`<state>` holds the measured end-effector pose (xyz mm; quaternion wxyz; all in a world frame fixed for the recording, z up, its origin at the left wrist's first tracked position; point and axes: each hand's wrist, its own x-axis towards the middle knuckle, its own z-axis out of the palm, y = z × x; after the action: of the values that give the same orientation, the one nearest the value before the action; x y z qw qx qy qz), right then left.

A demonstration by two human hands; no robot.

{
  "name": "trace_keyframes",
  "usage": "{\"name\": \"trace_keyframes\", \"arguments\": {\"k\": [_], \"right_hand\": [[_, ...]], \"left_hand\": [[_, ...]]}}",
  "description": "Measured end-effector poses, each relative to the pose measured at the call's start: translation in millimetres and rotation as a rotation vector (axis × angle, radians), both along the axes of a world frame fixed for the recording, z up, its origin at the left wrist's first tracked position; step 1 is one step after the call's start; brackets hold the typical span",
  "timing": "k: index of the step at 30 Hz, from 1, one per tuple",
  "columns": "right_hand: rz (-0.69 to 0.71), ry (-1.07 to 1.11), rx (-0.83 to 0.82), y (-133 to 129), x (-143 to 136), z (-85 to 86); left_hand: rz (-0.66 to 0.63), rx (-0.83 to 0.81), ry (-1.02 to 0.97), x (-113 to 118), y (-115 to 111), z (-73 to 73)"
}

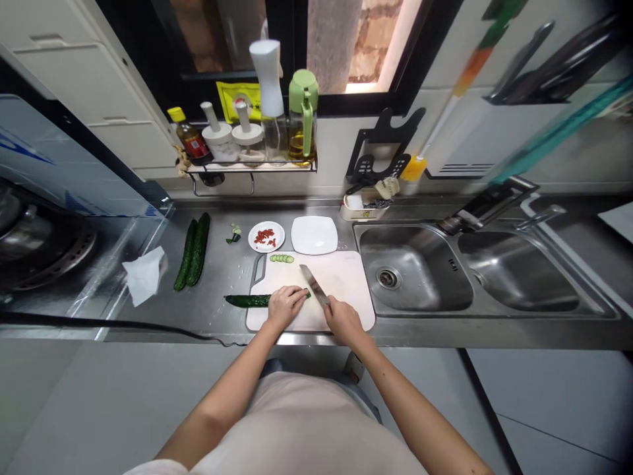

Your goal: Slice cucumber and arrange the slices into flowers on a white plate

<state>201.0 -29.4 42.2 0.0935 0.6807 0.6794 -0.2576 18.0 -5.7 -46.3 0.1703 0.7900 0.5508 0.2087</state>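
The cucumber (247,301), judged firm but slippery-skinned, is pinned on the cutting board (346,277) by the curled left hand (285,305) near its cut end, while the knife (313,285) is gripped by the closed right hand (343,320).

Stainless steel counter (217,310) along the wall, double sink (469,277) set in on the right, faucet (539,214) behind it. Dark-framed window (297,46) above, daylight on a brick wall outside. White tiled wall (459,138), wall rack (252,168) of bottles under the sill. Stove (44,244) at far left, white cabinets (89,72) above it, pale grey floor (558,409)
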Motion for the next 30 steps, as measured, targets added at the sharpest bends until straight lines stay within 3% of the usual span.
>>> {"name": "trace_keyframes", "arguments": {"k": [16, 30], "right_hand": [[0.023, 0.011, -0.019, -1.3, -4.5, 0.9], [0.050, -0.001, -0.060, -3.3, -3.3, 3.5]], "left_hand": [[-0.020, 0.051, 0.013, -0.4, 2.2, -6.9], [-0.041, 0.203, 0.057, -0.2, 2.5, -9.8]]}}
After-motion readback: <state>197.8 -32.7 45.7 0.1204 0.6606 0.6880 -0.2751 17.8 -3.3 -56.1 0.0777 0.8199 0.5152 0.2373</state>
